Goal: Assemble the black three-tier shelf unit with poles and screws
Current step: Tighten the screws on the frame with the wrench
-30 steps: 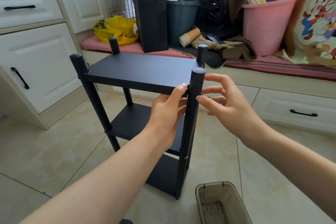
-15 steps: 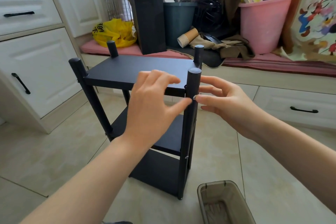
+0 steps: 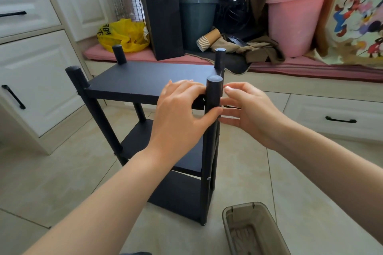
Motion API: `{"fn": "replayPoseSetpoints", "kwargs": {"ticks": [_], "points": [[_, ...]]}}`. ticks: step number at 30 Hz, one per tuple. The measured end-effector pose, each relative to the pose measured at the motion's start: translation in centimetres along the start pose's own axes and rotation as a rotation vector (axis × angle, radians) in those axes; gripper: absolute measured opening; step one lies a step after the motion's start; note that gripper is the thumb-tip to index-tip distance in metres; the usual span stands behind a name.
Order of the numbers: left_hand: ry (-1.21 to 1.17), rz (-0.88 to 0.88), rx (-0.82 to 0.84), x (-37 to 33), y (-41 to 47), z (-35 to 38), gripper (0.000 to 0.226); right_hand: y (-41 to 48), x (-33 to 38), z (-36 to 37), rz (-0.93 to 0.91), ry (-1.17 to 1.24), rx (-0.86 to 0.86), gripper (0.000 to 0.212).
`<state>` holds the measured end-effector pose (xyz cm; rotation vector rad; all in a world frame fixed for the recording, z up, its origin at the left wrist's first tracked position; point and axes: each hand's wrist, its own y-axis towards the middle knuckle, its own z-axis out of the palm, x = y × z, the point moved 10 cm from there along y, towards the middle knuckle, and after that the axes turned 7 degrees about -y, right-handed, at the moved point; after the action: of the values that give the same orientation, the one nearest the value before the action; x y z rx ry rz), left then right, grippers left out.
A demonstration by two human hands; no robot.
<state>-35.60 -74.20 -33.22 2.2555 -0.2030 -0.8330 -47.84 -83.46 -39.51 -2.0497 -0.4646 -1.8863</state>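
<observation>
Where the left wall runs: a white cabinet [image 3: 37,80] with drawers and black handles stands on the tiled floor [image 3: 62,172].
Cushion behind: a yellow bag [image 3: 122,34] lies beside a black computer tower [image 3: 163,16] that stands upright.
Shelf unit [image 3: 145,80]: black, upright on the floor in the middle of the view, with three boards stacked between four poles whose tops rise above the top board.
Left hand [image 3: 182,116]: clasps the near right corner of the unit, fingers laid over the top board up to the pole, thumb pressed on the pole's front.
Front right pole [image 3: 214,91]: upright between the two hands, reaching down to the floor.
Screw head [image 3: 208,178]: small and silver, showing on this pole at the level of the middle board.
Right hand [image 3: 252,114]: fingers stretched out and slightly apart, tips against the pole's right side just below its top.
Pink bucket [image 3: 294,23]: on the cushion at the far right, filled with papers.
Plastic box [image 3: 242,206]: brownish, see-through, on the floor near the unit's front right foot.
</observation>
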Motion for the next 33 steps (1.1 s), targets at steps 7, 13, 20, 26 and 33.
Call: {"fn": "replayPoseSetpoints", "kwargs": {"ticks": [7, 13, 20, 26, 33], "points": [[-0.002, -0.020, 0.015, 0.1, 0.0, 0.3, 0.041, 1.3, -0.4, 1.9, 0.116, -0.081, 0.063, 0.046], [0.189, 0.089, 0.033, -0.5, 0.3, 0.0, 0.040, 1.3, 0.0, 1.7, 0.161, -0.093, 0.105, 0.052], [0.227, 0.084, 0.052, -0.4, -0.1, 0.8, 0.049, 0.7, -0.2, 1.4, 0.142, -0.024, 0.099, 0.037], [0.242, 0.106, 0.042, -0.6, -0.4, 0.9, 0.055, 0.0, -2.4, -0.4, 0.146, -0.056, 0.105, 0.023], [0.271, 0.133, -0.006, -0.9, -0.6, 0.7, 0.051, -1.2, -13.3, -3.0, 0.437, -0.786, 0.415, 0.029]]}}
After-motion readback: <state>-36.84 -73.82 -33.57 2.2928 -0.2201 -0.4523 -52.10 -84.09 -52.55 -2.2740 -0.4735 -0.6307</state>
